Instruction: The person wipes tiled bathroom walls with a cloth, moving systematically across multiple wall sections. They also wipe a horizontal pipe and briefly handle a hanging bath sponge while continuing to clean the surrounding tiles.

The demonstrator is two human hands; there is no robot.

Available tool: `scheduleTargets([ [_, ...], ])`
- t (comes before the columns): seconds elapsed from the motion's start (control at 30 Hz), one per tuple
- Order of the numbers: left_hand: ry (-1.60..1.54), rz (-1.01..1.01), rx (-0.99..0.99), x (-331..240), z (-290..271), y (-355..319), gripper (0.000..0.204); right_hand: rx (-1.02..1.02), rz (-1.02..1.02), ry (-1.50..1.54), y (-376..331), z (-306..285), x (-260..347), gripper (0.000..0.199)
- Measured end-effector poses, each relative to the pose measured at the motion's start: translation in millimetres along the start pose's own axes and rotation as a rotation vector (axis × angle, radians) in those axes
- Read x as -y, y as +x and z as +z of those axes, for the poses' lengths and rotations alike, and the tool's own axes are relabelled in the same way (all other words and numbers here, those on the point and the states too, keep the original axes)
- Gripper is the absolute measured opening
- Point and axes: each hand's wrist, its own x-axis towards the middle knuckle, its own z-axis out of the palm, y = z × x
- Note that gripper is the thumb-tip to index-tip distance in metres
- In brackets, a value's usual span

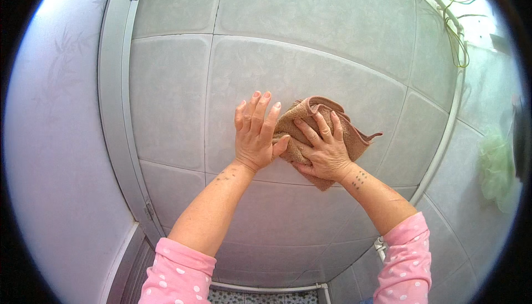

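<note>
Pink sleeves (180, 275) with white spots, small dark dotted marks (359, 181) near both wrists (246, 164).

No text, label, brand, number or sign can be read on any surface anywhere in this view.

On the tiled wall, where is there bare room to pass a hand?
Bare tiles lie between the grey frame and the left hand, and above the brown cloth. Crowded: where the right hand lies on the cloth.
</note>
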Motion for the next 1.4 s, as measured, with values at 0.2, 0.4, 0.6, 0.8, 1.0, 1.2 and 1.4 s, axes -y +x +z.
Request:
scheduleTargets([
  [0.2,0.003,0.004,0.015,6,-1,-4,0.052,-0.135,0.082,-0.041,52,-26,-49,0.066],
  [0.4,0.038,-0.021,0.037,10,-21,-26,0.053,-0.318,0.275,-0.293,85,-30,-107,0.059],
  [0.6,0.319,-0.479,-0.134,102,-71,-51,0.057,-0.455,0.489,-0.410,87,-16,-149,0.056],
  [0.8,0.401,-0.450,-0.095,105,-74,-51,0.057,-0.422,0.697,-0.416,102,-14,-125,0.059],
  [1.0,0.426,-0.443,-0.089,104,-70,-51,0.053,-0.003,0.183,-0.093,86,-9,15,0.069],
  [1.2,0.444,-0.479,-0.056,104,-71,-50,0.051,-0.139,-0.054,0.047,138,-9,22,0.065],
  [1.4,0.396,-0.472,-0.060,104,-74,-52,0.051,-0.476,0.296,-0.261,235,-17,-53,0.057],
])
